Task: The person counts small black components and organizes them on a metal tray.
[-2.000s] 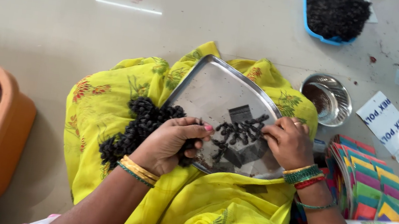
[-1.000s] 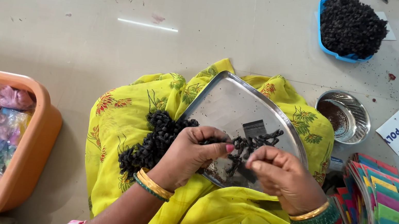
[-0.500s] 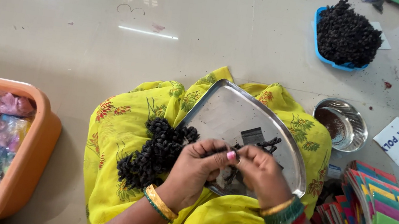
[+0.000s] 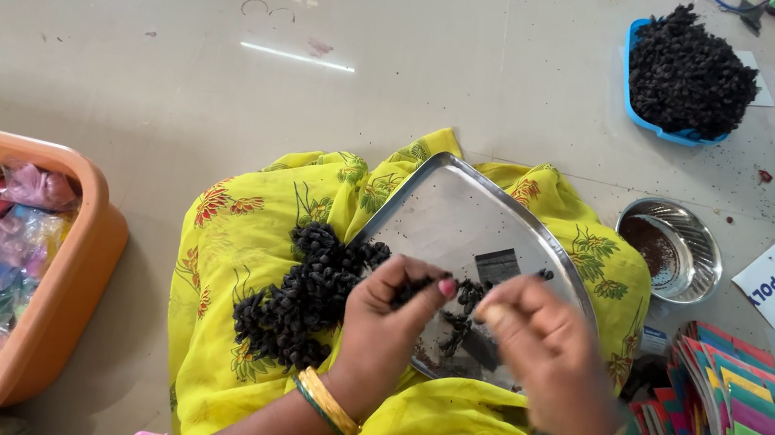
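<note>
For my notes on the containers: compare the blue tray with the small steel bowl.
The blue tray is blue with straight sides, while the steel bowl is round and shiny metal. The blue tray carries a tall heap of dark bits that rises above its rim; the steel bowl holds only a thin layer of dark brown material at its bottom. The blue tray lies farther from the person than the steel bowl. Both sit on the floor.

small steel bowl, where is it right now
In the head view the small steel bowl sits on the floor at the person's right, just past the yellow cloth, below the blue tray and above the colourful packets.
</note>
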